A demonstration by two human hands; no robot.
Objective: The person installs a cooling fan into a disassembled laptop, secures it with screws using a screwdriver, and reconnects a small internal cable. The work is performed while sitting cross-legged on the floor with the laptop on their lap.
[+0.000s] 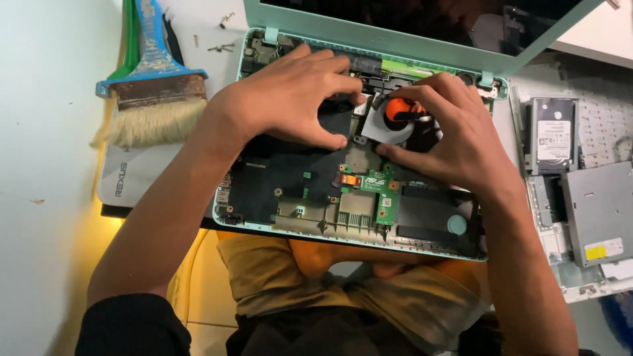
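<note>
The opened laptop base (290, 198) served as the container under inspection — a mint-green shell with its top cover removed. Inside lay a dark mainboard, a small green circuit board (381, 191) near the front centre, and a cooling fan (386, 126) in a grey housing toward the hinge side. The screen (422, 26) stood tilted up behind.

The left hand (290, 95) rested palm-down over the rear left of the interior, fingers spread and curled, thumb tip pressed on the board just beside the fan. It held nothing; its fingertips touched the components near the hinge.

The right hand (455, 135) was closed around an orange-handled screwdriver (402, 109), of which only the handle top showed between the fingers. The tool stood directly over the fan, between the two hands; its tip was hidden.

Outside the shell — a wide paintbrush (155, 99) lay on the left of the white table (46, 132), with loose screws (221, 47) near it. On the right sat a removed hard drive (552, 135) and a grey optical drive (600, 211) on the detached keyboard cover.
</note>
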